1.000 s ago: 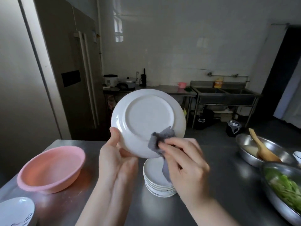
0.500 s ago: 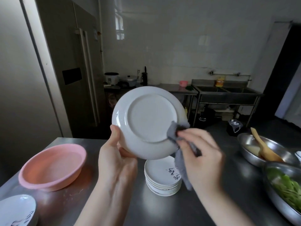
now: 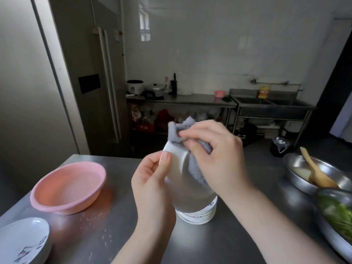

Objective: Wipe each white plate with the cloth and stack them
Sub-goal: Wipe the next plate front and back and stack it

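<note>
Above the steel table [image 3: 118, 221], near the middle, a glossy white plate [image 3: 176, 168] is tilting almost edge-on over the stack of plates [image 3: 198, 216]. The left hand [image 3: 152, 180] is pinching its near rim, thumb pressing the smooth surface. The right hand [image 3: 215, 149] is gripping a fuzzy grey cloth [image 3: 179, 130], bunching it over the far rim. A round pink plastic basin [image 3: 66, 185] is sitting left.

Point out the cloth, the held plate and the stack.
cloth [image 3: 176, 131]: head view, bunched top above the plate rim.
held plate [image 3: 176, 167]: head view, underside near the upper rim.
stack [image 3: 196, 216]: head view, edges of the stacked plates.
</note>
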A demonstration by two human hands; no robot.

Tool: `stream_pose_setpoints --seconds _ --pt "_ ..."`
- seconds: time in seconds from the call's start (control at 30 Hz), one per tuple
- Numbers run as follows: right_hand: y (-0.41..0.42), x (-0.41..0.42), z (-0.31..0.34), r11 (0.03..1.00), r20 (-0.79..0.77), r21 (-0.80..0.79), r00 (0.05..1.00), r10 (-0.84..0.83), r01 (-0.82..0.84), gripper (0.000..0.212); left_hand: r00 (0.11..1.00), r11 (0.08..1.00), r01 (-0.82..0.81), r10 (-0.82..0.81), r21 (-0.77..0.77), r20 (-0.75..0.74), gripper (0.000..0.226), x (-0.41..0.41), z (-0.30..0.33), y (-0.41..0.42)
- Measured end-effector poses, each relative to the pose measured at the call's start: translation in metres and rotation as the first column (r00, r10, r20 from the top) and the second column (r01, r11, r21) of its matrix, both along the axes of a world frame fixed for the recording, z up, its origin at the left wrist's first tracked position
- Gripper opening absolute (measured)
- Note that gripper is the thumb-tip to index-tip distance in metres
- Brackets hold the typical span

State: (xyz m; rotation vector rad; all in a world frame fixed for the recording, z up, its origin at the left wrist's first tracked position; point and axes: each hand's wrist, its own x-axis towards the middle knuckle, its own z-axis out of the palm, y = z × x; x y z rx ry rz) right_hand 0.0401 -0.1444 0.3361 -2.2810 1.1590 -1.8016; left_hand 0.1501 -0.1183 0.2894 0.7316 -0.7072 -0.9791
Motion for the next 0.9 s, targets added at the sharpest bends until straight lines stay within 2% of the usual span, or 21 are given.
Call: stream_pose_setpoints --seconds 0.07,0.17,0.23,0.33,0.4,0.5,0.63,0.8,0.9 --pt "0.005 0.005 -0.004 0.998 -0.046 -0.035 0.998 0.043 -0.045 0.015 0.998 0.998 -0.038 0.040 -0.051 0.046 0.022 0.001 0.000 0.000" --pt "0.003 0.000 -0.008 0.996 -0.001 -0.018 0.996 0.089 -0.089 0.015 0.995 0.994 -0.027 0.037 -0.104 0.095 0.010 0.003 -0.004 -0.005" --pt "0.000 -0.004 -0.018 0.996 0.050 0.016 0.995 0.090 -0.091 0.017 0.988 0.996 -0.038 0.050 -0.083 0.149 0.010 0.003 -0.011 -0.010" --pt "-0.001 -0.018 -0.053 0.983 0.231 0.163 0.972 0.049 -0.088 0.024 0.948 0.999 -0.042 0.042 -0.008 0.314 0.013 0.002 -0.032 -0.017" --pt "0.002 -0.037 -0.086 0.956 0.324 0.290 0.944 -0.067 -0.032 0.030 0.892 0.999 -0.046 0.029 0.026 0.452 0.012 0.004 -0.055 -0.018" --pt "0.012 -0.069 -0.135 0.880 0.359 0.474 0.906 -0.224 0.030 0.034 0.715 0.994 -0.110 0.059 0.029 0.696 0.011 0.008 -0.091 -0.018" --pt "0.028 -0.093 -0.173 0.827 0.344 0.557 0.884 -0.317 0.079 0.031 0.421 0.988 -0.119 0.138 -0.097 0.896 0.010 0.011 -0.115 -0.034" --pt "0.027 -0.102 -0.188 0.816 0.379 0.573 0.858 -0.346 0.076 0.030 0.150 0.939 0.048 0.331 -0.341 0.932 0.022 0.000 -0.130 -0.085" --pt "0.024 -0.106 -0.192 0.808 0.395 0.585 0.847 -0.357 0.068 0.030 0.047 0.881 0.182 0.436 -0.437 0.899 0.028 -0.009 -0.149 -0.111"
